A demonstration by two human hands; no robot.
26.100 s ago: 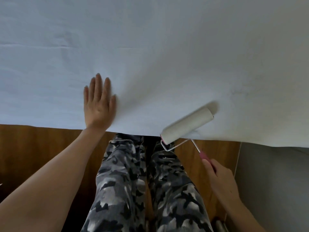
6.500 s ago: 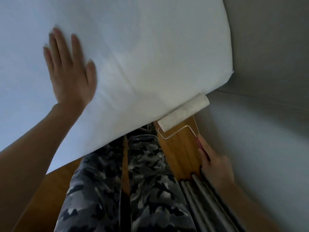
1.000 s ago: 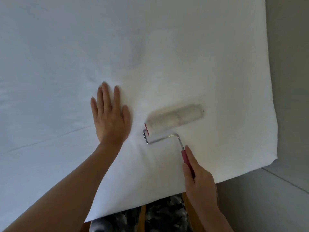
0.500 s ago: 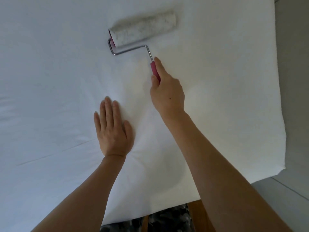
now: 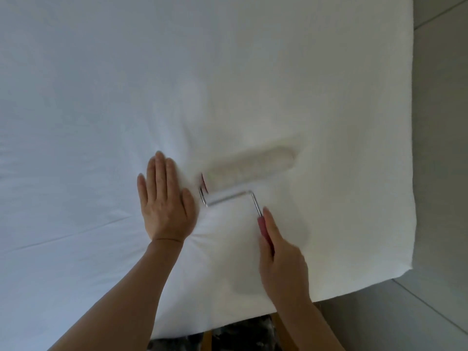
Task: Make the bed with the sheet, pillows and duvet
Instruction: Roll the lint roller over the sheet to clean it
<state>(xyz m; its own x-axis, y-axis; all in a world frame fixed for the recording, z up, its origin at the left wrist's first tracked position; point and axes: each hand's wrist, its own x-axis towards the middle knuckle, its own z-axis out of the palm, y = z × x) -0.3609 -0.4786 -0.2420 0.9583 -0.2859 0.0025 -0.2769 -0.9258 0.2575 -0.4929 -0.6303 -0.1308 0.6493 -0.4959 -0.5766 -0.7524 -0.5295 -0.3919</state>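
We see no containers here, only bedding and a tool. The white sheet [image 5: 101, 84] lies spread across the bed and fills most of the view, with a long faint crease running across its left part and small puckers gathered near the wrist of our left hand [image 5: 166, 198]. That hand lies flat on the sheet, palm down, fingers straight and held together, pressing the fabric. Just to its right lies the lint roller [image 5: 249, 165], its pale drum blurred and tilted slightly up to the right, resting on the sheet and sinking a shallow dent into it. A bent metal wire [image 5: 229, 200] runs from the drum's left end along beneath it and down to a pink handle [image 5: 264, 230]. Our right hand [image 5: 283, 264] wraps its fingers round that handle, the forefinger stretched along it. The sheet's right edge and near corner [image 5: 407, 269] end beside a grey floor [image 5: 440, 173]. Below the near edge we glimpse patterned trousers [image 5: 243, 335] and a strip of brown wood [image 5: 206, 342].
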